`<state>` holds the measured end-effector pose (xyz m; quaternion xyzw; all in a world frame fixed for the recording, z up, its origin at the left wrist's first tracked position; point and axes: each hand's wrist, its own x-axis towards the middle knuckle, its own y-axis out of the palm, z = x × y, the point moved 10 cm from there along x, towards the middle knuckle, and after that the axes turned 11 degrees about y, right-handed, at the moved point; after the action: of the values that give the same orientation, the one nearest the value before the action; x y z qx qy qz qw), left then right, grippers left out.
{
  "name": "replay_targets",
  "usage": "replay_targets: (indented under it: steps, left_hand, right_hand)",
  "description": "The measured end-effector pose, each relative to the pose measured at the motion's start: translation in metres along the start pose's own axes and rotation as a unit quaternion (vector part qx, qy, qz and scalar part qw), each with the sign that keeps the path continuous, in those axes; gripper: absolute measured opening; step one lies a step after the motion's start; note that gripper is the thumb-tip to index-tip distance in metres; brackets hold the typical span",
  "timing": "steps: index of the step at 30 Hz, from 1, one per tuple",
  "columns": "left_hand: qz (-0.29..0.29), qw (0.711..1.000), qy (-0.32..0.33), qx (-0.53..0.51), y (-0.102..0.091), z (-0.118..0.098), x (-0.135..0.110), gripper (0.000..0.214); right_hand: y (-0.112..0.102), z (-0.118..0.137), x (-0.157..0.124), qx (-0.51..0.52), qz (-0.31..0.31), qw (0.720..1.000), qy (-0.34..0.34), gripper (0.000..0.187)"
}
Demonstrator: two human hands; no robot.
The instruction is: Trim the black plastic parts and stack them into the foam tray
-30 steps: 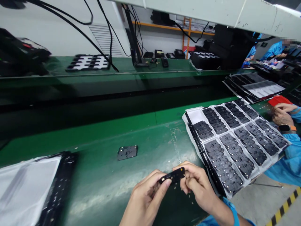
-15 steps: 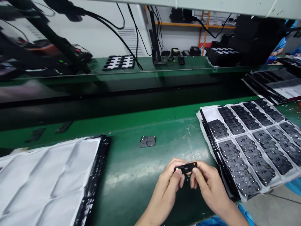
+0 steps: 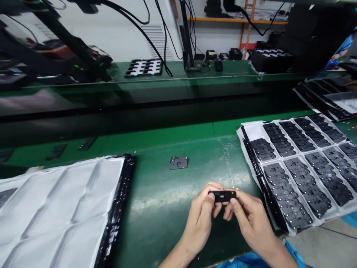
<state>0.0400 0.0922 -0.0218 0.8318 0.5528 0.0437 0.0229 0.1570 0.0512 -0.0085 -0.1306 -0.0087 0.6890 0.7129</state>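
Observation:
Between my two hands is a small black plastic part [image 3: 224,196] with a slot near its middle and a small yellow mark at its right end. My left hand [image 3: 203,208] pinches its left end between thumb and fingers. The right end is gripped by my right hand [image 3: 249,213], thumb along the lower edge. The part is held above the green table. Farther forward on the table lies a flat dark plate [image 3: 179,162] with small shiny spots. On my right, a white compartment tray [image 3: 254,131] holds rows of similar dark plates [image 3: 286,195].
At the left stands a white compartment tray [image 3: 92,203] with black wrapping along its edge. Several dark pieces [image 3: 56,152] lie on the green strip [image 3: 192,134] behind it. A raised green shelf [image 3: 174,69] carries a black-and-white tray [image 3: 143,67]. Cables hang above.
The view has shifted slightly. The black part has turned a little in my hands, so its broad face shows more and it lies more level. Both hands keep their hold.

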Motion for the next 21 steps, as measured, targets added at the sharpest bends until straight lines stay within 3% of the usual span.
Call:
replay_targets:
  steps: [5,15,21]
  left_hand:
    - [-0.020,1.000,0.012,0.016,-0.002,0.000,0.002,0.039]
    - [0.005,0.999,0.033,0.036,0.003,-0.004,0.005,0.033]
    - [0.066,0.997,0.030,0.011,0.013,-0.008,0.002,0.020]
  right_hand:
    - [-0.002,0.005,-0.001,-0.001,-0.019,1.000,-0.015,0.029]
    - [-0.005,-0.001,-0.001,0.029,-0.037,0.999,0.004,0.033]
    - [-0.012,-0.007,0.002,0.087,-0.044,0.994,0.039,0.035]
